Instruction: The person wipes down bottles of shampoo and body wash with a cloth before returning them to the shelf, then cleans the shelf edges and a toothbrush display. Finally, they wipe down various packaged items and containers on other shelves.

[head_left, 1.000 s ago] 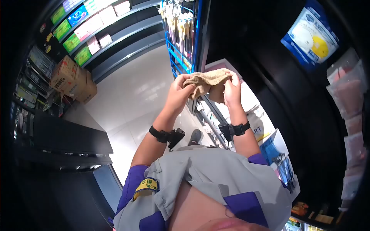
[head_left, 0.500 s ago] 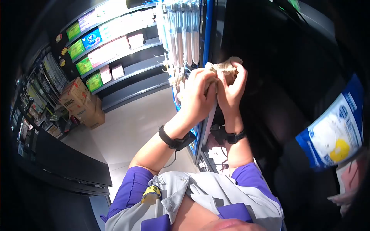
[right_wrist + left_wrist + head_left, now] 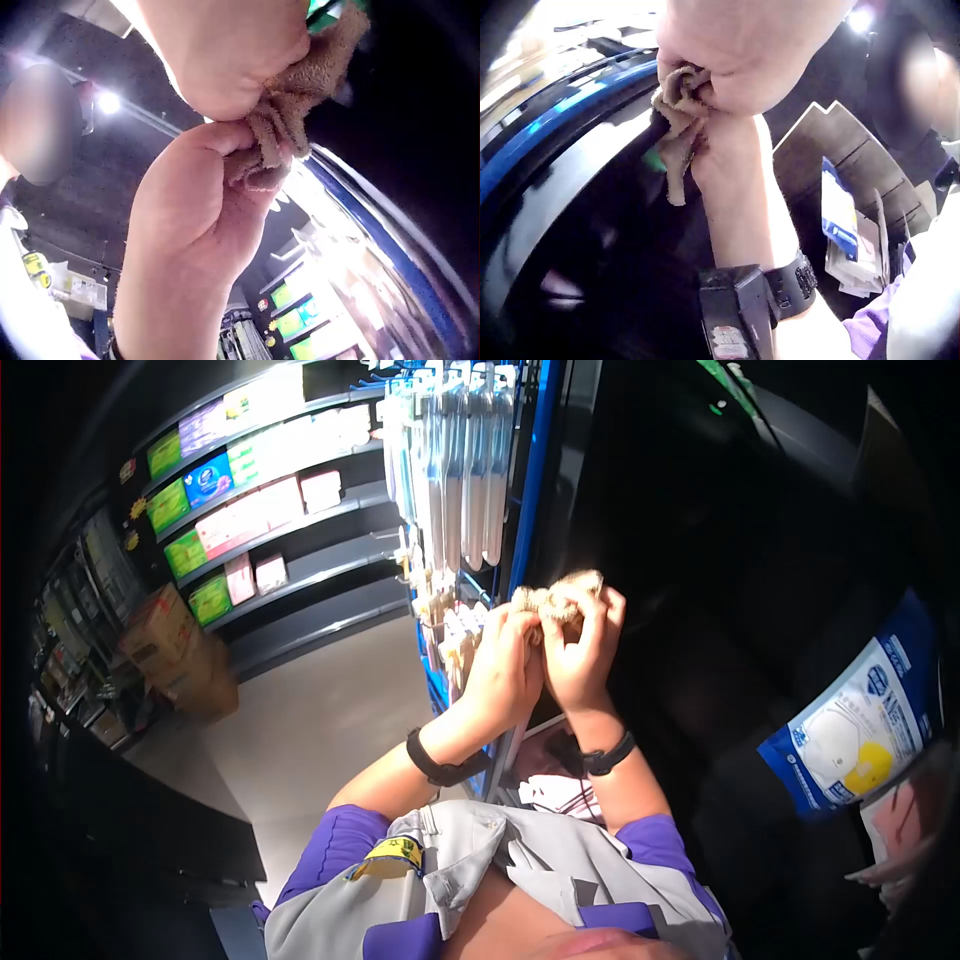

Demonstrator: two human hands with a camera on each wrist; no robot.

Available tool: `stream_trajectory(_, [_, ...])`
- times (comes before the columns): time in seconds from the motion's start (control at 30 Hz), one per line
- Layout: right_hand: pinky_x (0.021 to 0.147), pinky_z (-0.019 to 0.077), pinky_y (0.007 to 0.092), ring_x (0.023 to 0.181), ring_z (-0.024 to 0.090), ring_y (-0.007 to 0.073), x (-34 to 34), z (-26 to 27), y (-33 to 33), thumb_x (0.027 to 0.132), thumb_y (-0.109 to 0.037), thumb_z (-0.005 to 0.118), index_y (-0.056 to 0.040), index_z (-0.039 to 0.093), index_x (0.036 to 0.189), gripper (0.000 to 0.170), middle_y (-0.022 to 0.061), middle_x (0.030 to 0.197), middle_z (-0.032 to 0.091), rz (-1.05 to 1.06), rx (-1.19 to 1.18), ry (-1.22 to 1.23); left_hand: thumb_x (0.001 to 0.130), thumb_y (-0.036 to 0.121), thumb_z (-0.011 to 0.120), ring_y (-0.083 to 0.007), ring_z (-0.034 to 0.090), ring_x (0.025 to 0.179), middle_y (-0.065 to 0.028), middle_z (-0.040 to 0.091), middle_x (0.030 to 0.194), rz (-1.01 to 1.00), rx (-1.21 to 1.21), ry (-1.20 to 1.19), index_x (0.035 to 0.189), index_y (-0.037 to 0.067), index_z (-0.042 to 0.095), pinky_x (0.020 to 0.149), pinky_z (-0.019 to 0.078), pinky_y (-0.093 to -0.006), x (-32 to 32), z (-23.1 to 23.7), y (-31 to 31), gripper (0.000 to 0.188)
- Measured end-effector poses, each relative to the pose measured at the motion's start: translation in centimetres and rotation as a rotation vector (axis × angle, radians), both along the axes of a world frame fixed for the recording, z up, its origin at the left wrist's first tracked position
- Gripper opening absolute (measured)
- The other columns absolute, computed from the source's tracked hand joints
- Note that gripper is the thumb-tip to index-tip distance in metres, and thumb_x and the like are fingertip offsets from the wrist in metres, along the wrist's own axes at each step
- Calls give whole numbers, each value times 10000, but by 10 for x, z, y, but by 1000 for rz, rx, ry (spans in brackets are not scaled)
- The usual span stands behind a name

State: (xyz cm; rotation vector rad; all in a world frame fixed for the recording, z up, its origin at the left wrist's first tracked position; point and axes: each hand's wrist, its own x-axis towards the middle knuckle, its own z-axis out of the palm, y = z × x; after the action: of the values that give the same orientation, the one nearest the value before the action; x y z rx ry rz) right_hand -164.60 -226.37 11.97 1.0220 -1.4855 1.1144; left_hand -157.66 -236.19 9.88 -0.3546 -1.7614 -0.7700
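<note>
A tan, rough-textured cloth [image 3: 577, 582] is bunched up between both hands in the head view. The left hand [image 3: 503, 665] grips one part with curled fingers, close against the right hand [image 3: 583, 650], which grips the other part. In the left wrist view the cloth [image 3: 676, 142] hangs in folds below the left hand [image 3: 742, 52], with the right hand and its wrist strap behind. The right wrist view has the cloth [image 3: 315, 75] creased where the two hands meet. Some fingertips are hidden in the folds.
Long clear packages [image 3: 470, 480] hang on a blue-edged rack just beyond the hands. Shelves [image 3: 330, 560] with packs and stacked cardboard boxes [image 3: 170, 645] stand to the left. A blue and white packet [image 3: 850, 730] hangs at the right beside a dark surface.
The hands have come together from being apart, bunching the cloth that was spread between them. Since the middle frame they sit slightly lower in view. The head view has shifted too.
</note>
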Motion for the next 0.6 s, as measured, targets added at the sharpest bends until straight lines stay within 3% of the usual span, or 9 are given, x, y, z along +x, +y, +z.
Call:
stream_trajectory(0.1, [921, 477, 421, 1073, 552, 367, 0, 60, -3, 785, -26, 770, -47, 569, 1188, 451, 203, 1171, 521, -59, -24, 143, 805, -96, 610, -450, 528, 1140, -275, 507, 1236, -18, -47, 93, 1252, -10, 517, 984, 447, -448, -1, 47, -5, 465])
stream_trajectory(0.2, [920, 462, 450, 1077, 539, 377, -3, 106, -5, 738, -11, 776, -54, 571, 1202, 509, 183, 1106, 591, -107, -47, 265, 794, -75, 604, -473, 468, 1244, -285, 456, 1325, -46, -98, 166, 1334, -22, 463, 1051, 411, -463, -11, 80, -6, 561])
stream_trajectory(0.23, [931, 473, 418, 1086, 558, 350, -6, 118, -4, 805, -69, 772, -42, 567, 1227, 469, 193, 1180, 539, -187, -16, 316, 797, -75, 598, -484, 466, 1239, -293, 452, 1329, -79, -94, 186, 1337, -32, 458, 1053, 406, -473, -12, 93, -6, 560])
stream_trajectory(0.37, [951, 450, 425, 1094, 529, 338, -20, 170, -18, 797, -118, 780, -57, 559, 1233, 492, 172, 1143, 534, -234, -110, 437, 807, -82, 567, -500, 464, 1217, -304, 458, 1317, -144, -129, 325, 1370, -29, 427, 1052, 400, -488, -29, 138, -17, 582])
stream_trajectory(0.47, [951, 446, 425, 1118, 510, 340, -21, 183, -24, 783, -88, 774, -72, 568, 1225, 488, 182, 1181, 521, -277, -138, 429, 809, -72, 570, -512, 471, 1195, -313, 479, 1291, -213, -129, 339, 1341, -26, 455, 1036, 415, -491, -27, 147, -23, 546])
stream_trajectory(0.6, [985, 439, 434, 1150, 504, 348, -13, 152, -31, 801, -80, 781, -65, 561, 1238, 489, 187, 1209, 495, -380, -125, 401, 811, -52, 580, -507, 497, 1163, -321, 513, 1254, -176, -194, 231, 1282, -47, 498, 1013, 437, -491, -24, 116, -37, 478])
